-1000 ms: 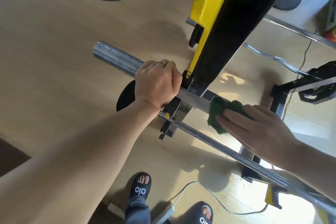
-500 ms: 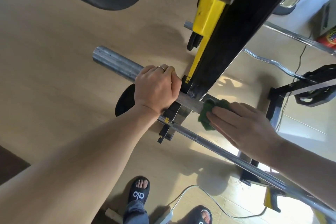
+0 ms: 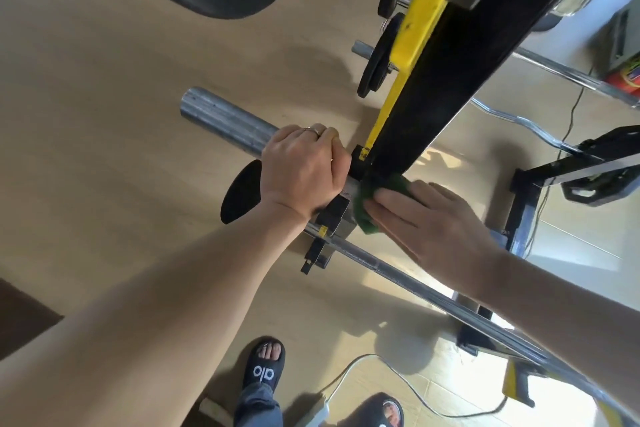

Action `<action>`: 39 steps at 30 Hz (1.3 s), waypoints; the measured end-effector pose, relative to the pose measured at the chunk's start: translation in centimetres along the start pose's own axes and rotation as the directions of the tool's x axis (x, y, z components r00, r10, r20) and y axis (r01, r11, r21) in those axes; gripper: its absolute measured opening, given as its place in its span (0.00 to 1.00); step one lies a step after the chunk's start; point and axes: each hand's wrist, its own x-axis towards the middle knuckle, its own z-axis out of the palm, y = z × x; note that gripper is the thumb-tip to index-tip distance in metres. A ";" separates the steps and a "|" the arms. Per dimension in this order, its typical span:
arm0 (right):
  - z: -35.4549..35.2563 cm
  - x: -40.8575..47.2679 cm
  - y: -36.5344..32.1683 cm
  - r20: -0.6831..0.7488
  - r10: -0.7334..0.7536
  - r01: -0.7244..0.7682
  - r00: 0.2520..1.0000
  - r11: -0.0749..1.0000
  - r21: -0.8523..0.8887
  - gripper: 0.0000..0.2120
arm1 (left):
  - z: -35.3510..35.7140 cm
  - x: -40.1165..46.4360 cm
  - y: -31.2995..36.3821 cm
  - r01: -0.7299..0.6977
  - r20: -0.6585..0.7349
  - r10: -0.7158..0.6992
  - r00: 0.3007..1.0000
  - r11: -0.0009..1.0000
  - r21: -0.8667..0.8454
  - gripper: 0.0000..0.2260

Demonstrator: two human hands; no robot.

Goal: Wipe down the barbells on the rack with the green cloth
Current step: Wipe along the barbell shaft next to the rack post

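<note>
Two hands are on the upper barbell (image 3: 228, 121) right where it meets the rack upright (image 3: 446, 87), the black-and-yellow post running from centre frame up toward one o'clock. Left hand (image 3: 301, 170) is wrapped around the thick sleeve, fingers curled tight together over the top, a ring showing on one of them, the sleeve's open end poking out toward ten o'clock. Right hand (image 3: 433, 218) lies flat over the green cloth (image 3: 370, 208), fingers straight and pressed side by side, pushing the cloth down onto the bar just at three o'clock of the left hand, hard up against the foot of the upright. Only a crumpled edge of the cloth shows beyond the fingertips. Second barbell (image 3: 398, 270), a thinner shaft, runs just below, from the bracket at centre down toward four o'clock, passing under the right forearm. Down at six o'clock, two black slides (image 3: 263, 369) stand on the tan floor (image 3: 104, 114), a white cable (image 3: 381, 367) snaking beside them.
</note>
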 end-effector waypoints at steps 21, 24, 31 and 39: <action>-1.6 -5.2 1.0 0.037 0.052 -0.053 0.998 0.999 0.012 0.15 | -0.3 0.1 0.0 -0.008 0.016 0.008 1.000 1.000 -0.003 0.18; -2.1 -5.1 1.3 0.013 0.042 -0.042 0.999 0.999 0.004 0.10 | -0.1 0.0 0.0 0.007 0.009 -0.007 1.000 1.000 -0.005 0.19; -0.7 -2.0 0.5 -0.038 0.066 -0.063 0.997 0.995 0.080 0.09 | 0.1 0.1 -0.1 -0.003 0.005 0.003 1.000 1.000 0.000 0.21; -0.2 -0.5 0.5 -0.021 0.077 -0.075 0.997 0.992 0.098 0.09 | 0.4 -0.2 -0.2 -0.020 -0.010 0.020 1.000 1.000 0.013 0.23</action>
